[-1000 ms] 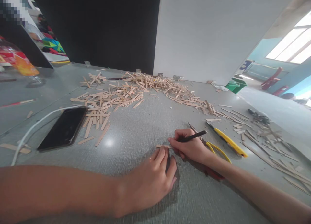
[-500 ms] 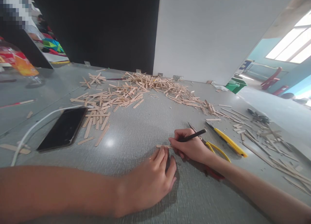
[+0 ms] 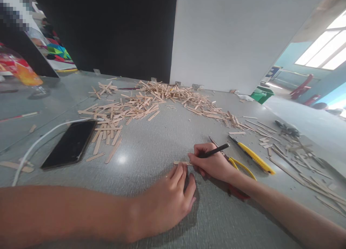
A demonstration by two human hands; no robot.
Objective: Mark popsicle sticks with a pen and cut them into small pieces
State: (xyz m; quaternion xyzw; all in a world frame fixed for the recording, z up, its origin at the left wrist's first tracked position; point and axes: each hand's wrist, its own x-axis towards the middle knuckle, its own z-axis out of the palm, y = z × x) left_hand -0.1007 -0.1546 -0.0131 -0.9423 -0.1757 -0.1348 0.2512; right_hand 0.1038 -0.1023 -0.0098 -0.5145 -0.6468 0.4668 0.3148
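Note:
A short wooden craft stick (image 3: 177, 163) lies flat on the grey table, its right part hidden by my hands. The fingertips of my left hand (image 3: 173, 195) hold it down from the near side, fingers bent and close together. In my right hand (image 3: 212, 162), closed in a writing grip, is a black pen (image 3: 216, 150) that slants up to the right. The pen's tip is hidden behind my fingers, at the stick's right end. Pliers (image 3: 239, 164) with yellow and red handles lie partly under my right wrist, beside a yellow utility knife (image 3: 254, 156).
Many loose craft sticks (image 3: 135, 106) spread in an arc across the back. Cut strips (image 3: 294, 177) lie at the right, near a dark metal tool (image 3: 288, 129). A phone (image 3: 70, 142) with a white cable (image 3: 35, 144) and a bottle (image 3: 21, 70) are at left. Panels (image 3: 216, 36) stand behind.
Both hands, the pen and the stick stay almost exactly where they were. Only a very slight shift of the camera view shows.

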